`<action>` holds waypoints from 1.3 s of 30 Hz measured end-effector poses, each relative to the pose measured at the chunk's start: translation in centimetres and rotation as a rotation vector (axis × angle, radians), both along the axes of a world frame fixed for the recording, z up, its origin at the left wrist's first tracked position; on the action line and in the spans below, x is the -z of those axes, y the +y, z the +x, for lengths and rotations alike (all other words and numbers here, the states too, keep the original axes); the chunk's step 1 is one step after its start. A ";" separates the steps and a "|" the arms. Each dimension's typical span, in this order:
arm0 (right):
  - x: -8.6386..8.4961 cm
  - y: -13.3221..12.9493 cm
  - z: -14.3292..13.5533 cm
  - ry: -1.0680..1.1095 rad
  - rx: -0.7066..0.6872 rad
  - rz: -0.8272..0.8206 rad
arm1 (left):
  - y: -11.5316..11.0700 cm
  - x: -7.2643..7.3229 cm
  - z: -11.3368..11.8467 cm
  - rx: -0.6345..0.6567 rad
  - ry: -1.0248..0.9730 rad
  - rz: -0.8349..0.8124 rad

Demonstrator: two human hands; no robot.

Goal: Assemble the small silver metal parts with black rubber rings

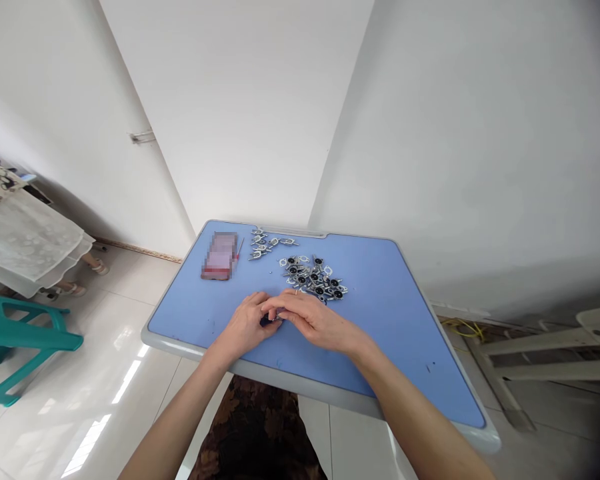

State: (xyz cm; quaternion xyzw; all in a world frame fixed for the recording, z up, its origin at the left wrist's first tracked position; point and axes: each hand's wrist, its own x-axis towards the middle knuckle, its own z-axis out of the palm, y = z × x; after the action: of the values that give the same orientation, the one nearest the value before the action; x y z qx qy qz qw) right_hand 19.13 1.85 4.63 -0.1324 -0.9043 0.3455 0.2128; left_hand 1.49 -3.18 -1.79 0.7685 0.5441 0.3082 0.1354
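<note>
My left hand (pixel 249 325) rests near the front of the blue table, fingers curled round a small dark part (pixel 269 319) that is mostly hidden. My right hand (pixel 314 319) bends over from the right, its thumb and fingers pinched close to that part and meeting the left fingertips. What the right fingers grip is covered. Just beyond the right hand lies a pile of small metal flanged parts with round black centres (pixel 315 277). A smaller group of silvery metal parts (pixel 261 248) is spread farther back on the left.
The blue table (pixel 390 320) has a raised grey rim. A phone (pixel 220 257), blurred over, lies back left beside a thin red-handled tool (pixel 238 252). White walls stand behind. A green stool (pixel 25 340) and a person in a white skirt (pixel 35 233) are at left.
</note>
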 end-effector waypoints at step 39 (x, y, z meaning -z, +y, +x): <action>-0.1 0.3 0.3 0.030 0.146 -0.156 | 0.0 -0.1 -0.3 0.075 -0.052 -0.022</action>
State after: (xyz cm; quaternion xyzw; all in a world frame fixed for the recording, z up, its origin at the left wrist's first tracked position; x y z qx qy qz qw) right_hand 19.42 2.16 4.78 -0.2090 -0.8594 0.4002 0.2401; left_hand 1.14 -3.14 -1.69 0.7787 0.5145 0.3167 0.1693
